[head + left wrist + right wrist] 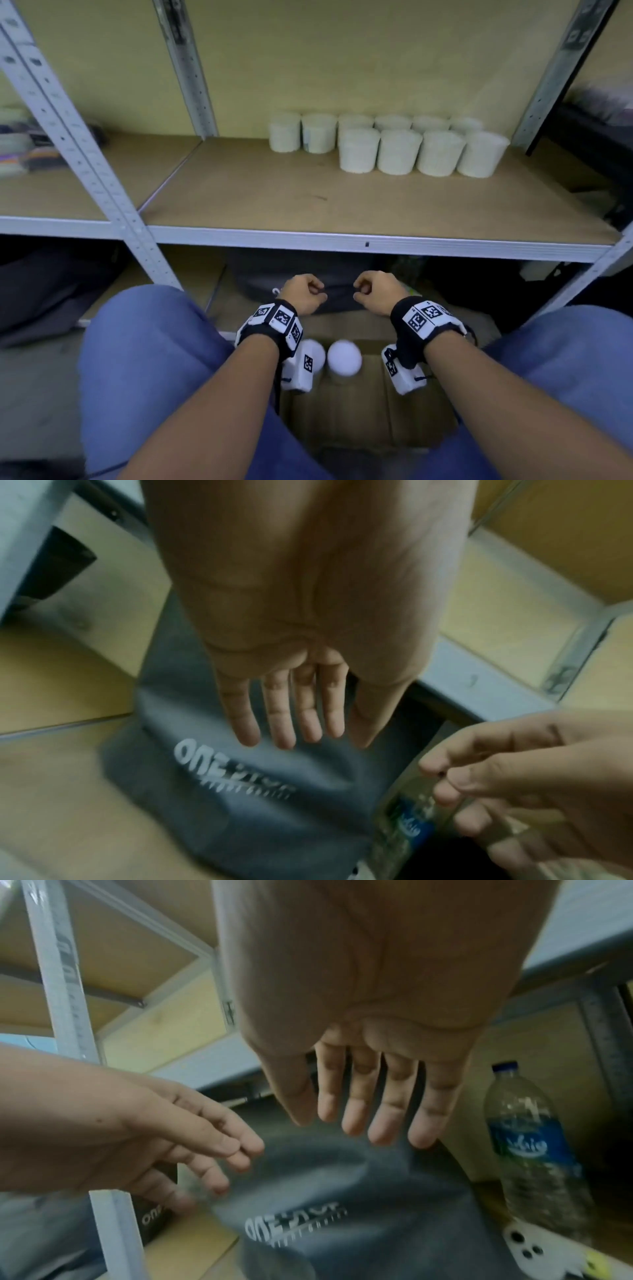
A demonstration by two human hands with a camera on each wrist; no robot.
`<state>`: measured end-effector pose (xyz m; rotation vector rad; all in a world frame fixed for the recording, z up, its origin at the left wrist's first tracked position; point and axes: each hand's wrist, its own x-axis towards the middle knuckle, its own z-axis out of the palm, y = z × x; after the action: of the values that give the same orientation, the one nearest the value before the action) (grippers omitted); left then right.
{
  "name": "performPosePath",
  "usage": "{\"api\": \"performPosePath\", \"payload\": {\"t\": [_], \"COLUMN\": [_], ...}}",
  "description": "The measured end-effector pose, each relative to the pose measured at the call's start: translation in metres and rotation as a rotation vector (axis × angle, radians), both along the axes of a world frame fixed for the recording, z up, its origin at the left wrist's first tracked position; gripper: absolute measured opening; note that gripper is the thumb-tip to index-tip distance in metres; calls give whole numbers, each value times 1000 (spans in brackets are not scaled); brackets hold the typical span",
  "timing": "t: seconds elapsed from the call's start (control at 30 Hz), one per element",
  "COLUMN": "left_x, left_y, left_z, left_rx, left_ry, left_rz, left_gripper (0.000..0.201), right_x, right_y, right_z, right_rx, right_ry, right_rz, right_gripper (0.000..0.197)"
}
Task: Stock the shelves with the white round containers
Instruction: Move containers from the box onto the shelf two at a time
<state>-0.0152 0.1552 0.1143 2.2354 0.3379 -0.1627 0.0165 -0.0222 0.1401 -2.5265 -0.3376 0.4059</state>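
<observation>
Both my left hand [303, 294] and right hand [375, 292] hang loose and empty; white round containers [387, 147] crowd the shelf's [257, 205] far right, where careless adding risks toppling them

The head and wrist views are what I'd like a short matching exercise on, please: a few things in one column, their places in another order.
Things:
1. white round containers
2. water bottle
3. grey bag
4. cardboard box

Places:
A. between the person's knees
B. lower shelf, under both hands
C. middle shelf, back right
D. upright, right of the grey bag

Pairs: 1-C, 2-D, 3-B, 4-A
</observation>
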Motion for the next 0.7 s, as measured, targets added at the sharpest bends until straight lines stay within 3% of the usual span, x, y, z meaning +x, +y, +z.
{"api": "performPosePath", "payload": {"t": [0.1, 0.33, 0.5, 0.7], "left_x": [0, 15, 22, 20], "left_y": [7, 6, 4, -3], "left_z": [-36, -111, -162, -205], "left_rx": [16, -40, -48, 170], "left_ry": [130, 310, 422, 523], "left_rz": [20, 37, -17, -68], "left_gripper": [25, 9, 34, 55], "right_x": [7, 19, 24, 22], "right_y": [8, 22, 22, 24], "right_z": [-36, -118, -170, -212], "right_rx": [-42, -136, -217, -369], "right_ry": [66, 260, 339, 406], "right_rz": [-1, -10, 5, 98], "right_gripper": [18, 6, 45, 73]}}
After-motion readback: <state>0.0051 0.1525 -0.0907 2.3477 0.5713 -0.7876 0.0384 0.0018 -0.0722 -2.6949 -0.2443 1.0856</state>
